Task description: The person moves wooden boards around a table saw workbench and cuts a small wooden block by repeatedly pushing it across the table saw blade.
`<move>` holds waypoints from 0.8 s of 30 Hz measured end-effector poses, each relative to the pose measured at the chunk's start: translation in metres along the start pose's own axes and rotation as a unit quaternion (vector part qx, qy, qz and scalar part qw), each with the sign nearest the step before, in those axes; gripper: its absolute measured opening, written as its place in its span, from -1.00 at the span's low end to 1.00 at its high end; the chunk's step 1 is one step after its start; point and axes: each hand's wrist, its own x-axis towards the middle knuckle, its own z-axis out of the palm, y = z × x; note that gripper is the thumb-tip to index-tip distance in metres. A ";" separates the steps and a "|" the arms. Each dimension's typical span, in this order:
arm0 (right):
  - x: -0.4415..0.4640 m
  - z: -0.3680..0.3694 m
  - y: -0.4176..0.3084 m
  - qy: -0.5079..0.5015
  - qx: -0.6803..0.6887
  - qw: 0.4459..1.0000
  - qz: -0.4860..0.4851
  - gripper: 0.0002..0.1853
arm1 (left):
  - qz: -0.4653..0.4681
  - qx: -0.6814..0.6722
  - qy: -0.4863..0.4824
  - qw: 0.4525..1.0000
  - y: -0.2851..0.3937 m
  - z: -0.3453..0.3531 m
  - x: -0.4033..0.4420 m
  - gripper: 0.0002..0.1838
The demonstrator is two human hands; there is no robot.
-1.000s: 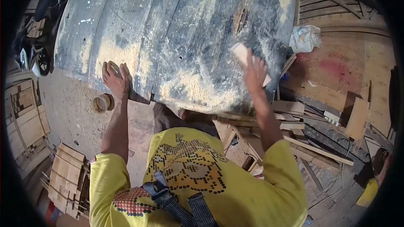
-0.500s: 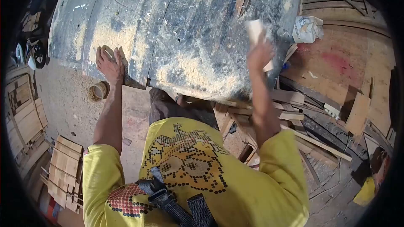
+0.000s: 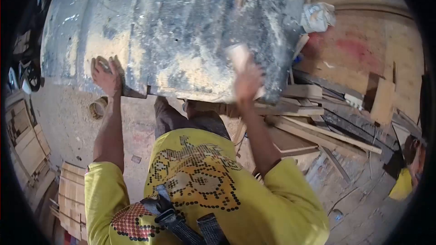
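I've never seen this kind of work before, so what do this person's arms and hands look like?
They're human, with short, loose yellow sleeves ending above bare forearms. The left hand and right hand are five-fingered and ungloved. No watch shows; the right is too blurred to rule out rings.
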 end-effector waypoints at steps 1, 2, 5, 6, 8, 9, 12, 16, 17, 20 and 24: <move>-0.035 -0.008 -0.006 0.014 0.115 0.992 -0.053 -0.14 | 0.006 0.009 -0.001 1.000 -0.003 0.001 -0.002 -0.33; -0.053 -0.011 -0.005 0.033 0.231 0.967 -0.104 -0.14 | 0.014 0.017 0.002 1.000 -0.006 0.004 -0.001 -0.33; -0.047 0.044 0.038 0.109 0.251 0.961 -0.050 -0.14 | 0.012 0.014 0.003 1.000 -0.006 0.003 -0.001 -0.34; -0.033 0.047 0.064 0.044 0.225 0.973 0.033 -0.17 | 0.024 0.020 0.007 0.999 -0.017 0.012 0.000 -0.33; 0.004 0.074 0.131 0.019 0.172 0.976 0.136 -0.21 | 0.015 0.033 0.009 0.999 -0.005 0.006 -0.003 -0.32; 0.020 0.095 0.153 0.062 0.147 0.975 0.154 -0.23 | 0.018 0.031 0.009 0.999 -0.002 0.006 -0.002 -0.32; 0.030 0.078 0.160 -0.067 0.247 0.938 0.234 -0.24 | 0.023 0.028 -0.011 0.999 -0.010 0.002 0.002 -0.28; -0.046 0.051 0.081 0.027 0.171 0.981 0.090 -0.28 | 0.000 0.026 -0.017 1.000 -0.002 0.005 -0.001 -0.26; -0.047 0.046 0.079 0.005 0.197 0.979 0.047 -0.23 | 0.003 0.032 -0.013 0.999 -0.002 0.004 -0.002 -0.27; 0.022 0.046 0.103 -0.059 0.202 0.977 0.024 -0.15 | 0.000 0.035 -0.006 0.999 0.004 0.001 0.001 -0.28; 0.171 0.079 0.164 0.156 0.196 0.968 0.020 -0.11 | 0.001 0.022 -0.017 1.000 0.002 0.002 0.001 -0.29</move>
